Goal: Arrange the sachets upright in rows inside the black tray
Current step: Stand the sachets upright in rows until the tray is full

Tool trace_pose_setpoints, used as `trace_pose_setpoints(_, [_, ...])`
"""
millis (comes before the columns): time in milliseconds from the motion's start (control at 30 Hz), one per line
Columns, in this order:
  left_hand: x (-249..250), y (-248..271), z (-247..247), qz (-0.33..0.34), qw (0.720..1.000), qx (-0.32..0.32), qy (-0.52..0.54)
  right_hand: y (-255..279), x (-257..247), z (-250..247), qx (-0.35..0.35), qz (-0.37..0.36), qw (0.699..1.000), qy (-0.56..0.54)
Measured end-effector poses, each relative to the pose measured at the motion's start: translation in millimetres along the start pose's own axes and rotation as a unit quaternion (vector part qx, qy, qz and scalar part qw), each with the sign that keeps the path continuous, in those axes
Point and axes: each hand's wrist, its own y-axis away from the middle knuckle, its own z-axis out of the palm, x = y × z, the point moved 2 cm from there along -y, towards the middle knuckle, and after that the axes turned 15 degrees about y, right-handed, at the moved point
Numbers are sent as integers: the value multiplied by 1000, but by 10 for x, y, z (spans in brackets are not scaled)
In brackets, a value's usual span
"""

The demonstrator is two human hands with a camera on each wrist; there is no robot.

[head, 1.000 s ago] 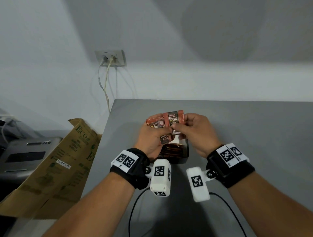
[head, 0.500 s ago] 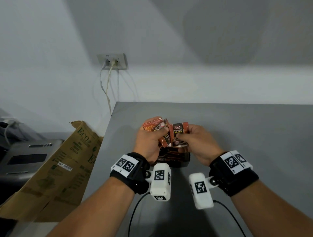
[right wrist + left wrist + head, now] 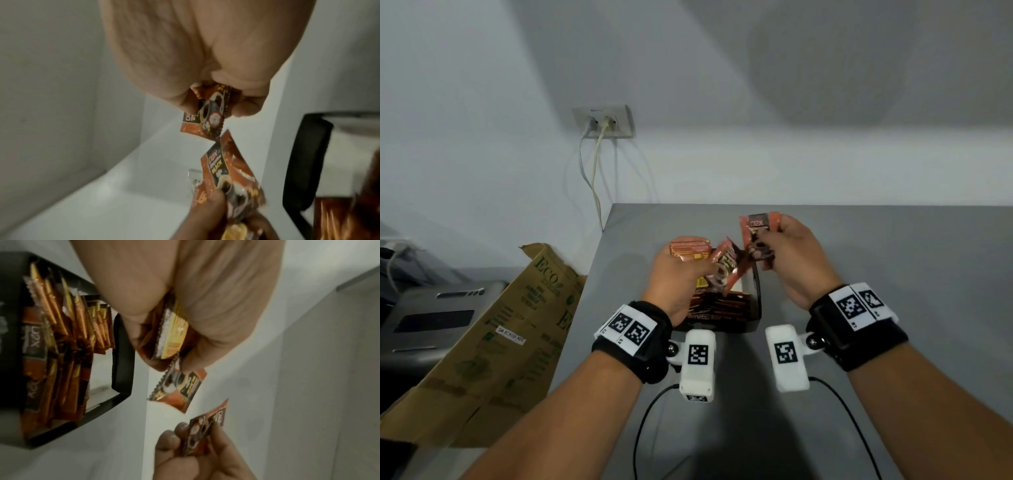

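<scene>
While most of the job looked done to me, with a row of sachets point(image 3: 68, 331) standing upright in the black tray point(image 3: 756, 301) on the grey table point(image 3: 893, 291) below white walls, my left hand point(image 3: 674, 277) gripped a bundle of sachets point(image 3: 690, 249) above it. My right hand point(image 3: 791, 253) pinched a single sachet point(image 3: 758, 236) beside the tray's far end, not yet slotted.
</scene>
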Motion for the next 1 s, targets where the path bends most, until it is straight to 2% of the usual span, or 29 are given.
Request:
trace_pose_setpoints(67, [3,-7,-30,11,999,29,37,84,35,26,-9,57,993,-100])
trace_pose_setpoints(133, [-8,10,-24,15,996,37,74,157,91,124,-45,84,988,-125])
trace_pose_setpoints(233, [-56,63,54,2,994,11,105,191,123,277,-79,83,987,-114])
trace_pose_setpoints(333, [-80,85,85,-26,992,-11,119,171,60,314,-72,70,991,-87])
trace_pose_setpoints(467, [-45,67,-9,-93,980,8,178,122,22,214,-46,67,984,-157])
trace_pose_setpoints(533, [-30,48,-52,-88,981,-1,171,128,34,187,-70,70,980,-175])
trace_pose_setpoints(667, [-24,58,-20,-58,992,-21,109,206,89,278,-115,77,982,-129])
trace_pose_setpoints(833, [-62,42,-21,-36,993,-12,113,284,85,349,-97,91,973,-191])
trace_pose_setpoints(900, [-82,35,-15,-52,991,-13,121,303,61,355,-100,91,967,-217])
trace_pose_setpoints(1000, [-70,55,29,-117,984,-31,132,326,33,362,-102,88,968,-214])
